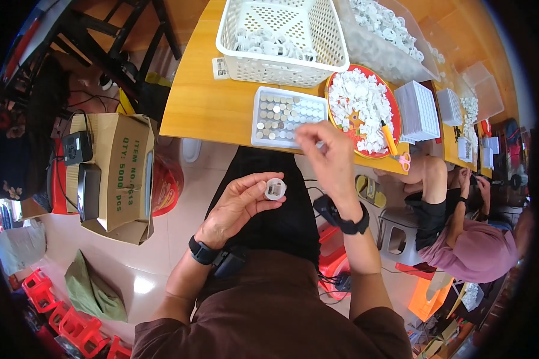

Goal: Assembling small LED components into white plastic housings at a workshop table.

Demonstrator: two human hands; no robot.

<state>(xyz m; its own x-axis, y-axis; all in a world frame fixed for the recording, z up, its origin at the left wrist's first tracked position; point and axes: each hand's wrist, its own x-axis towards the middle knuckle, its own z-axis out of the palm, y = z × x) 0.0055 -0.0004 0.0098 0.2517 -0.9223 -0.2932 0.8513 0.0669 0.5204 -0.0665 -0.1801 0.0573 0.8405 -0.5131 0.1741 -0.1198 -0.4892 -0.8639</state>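
"What's the left hand [236,202] doing?"
"Pinching one round part [275,189] between thumb and fingers, above the lap, forearm slanting inward."
"And the right hand [330,154]?"
"One forearm upright, fingers curled leftward by the tray [275,143]. Whether they pinch anything, I can't tell."
"Farther out?"
"That one tray, its discs [272,136] too many to count surely; one basket [281,73] behind; one plate [394,110] rightward."
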